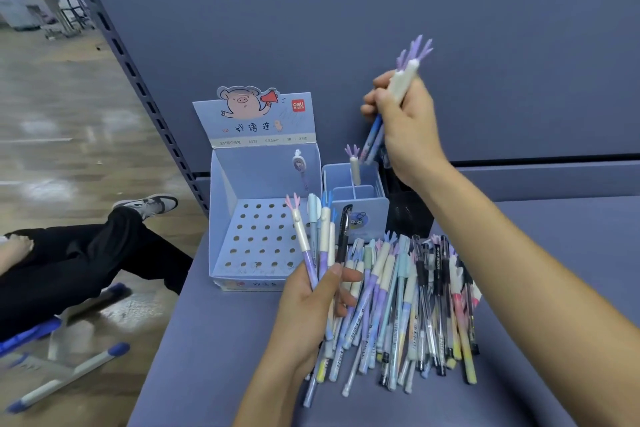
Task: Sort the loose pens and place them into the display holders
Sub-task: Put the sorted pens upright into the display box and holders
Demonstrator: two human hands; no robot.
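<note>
Your right hand (403,125) pinches a small bundle of antler-capped pens (408,78), tips pointing down, and it hangs just above the divided holder (363,215), where one standing pen (355,168) of the same kind is in a back compartment. Your left hand (310,305) grips a fan of pens (323,232), thumb across the barrels, at the ten o'clock edge of the loose pile (408,305). That pile lies on the shelf (554,305) at six o'clock from the holder, caps mostly toward the back. To do this step well, I think you should aim the tips at the compartment with the standing pen, lower them straight, and loosen the fingers only when the tips are inside the walls; otherwise a pen may bounce over the rim. In the fan there is one black pen (344,229) among the pastel ones, so please separate it before the next drop. The display box (221,204), with rows of round holes in its floor, stands just beside the holder at its nine o'clock; it may be the place for another kind. A black mesh cup (407,215) is at the holder's three o'clock, partly hidden by your forearm. Another person's leg (86,253) is well apart at nine o'clock.
</note>
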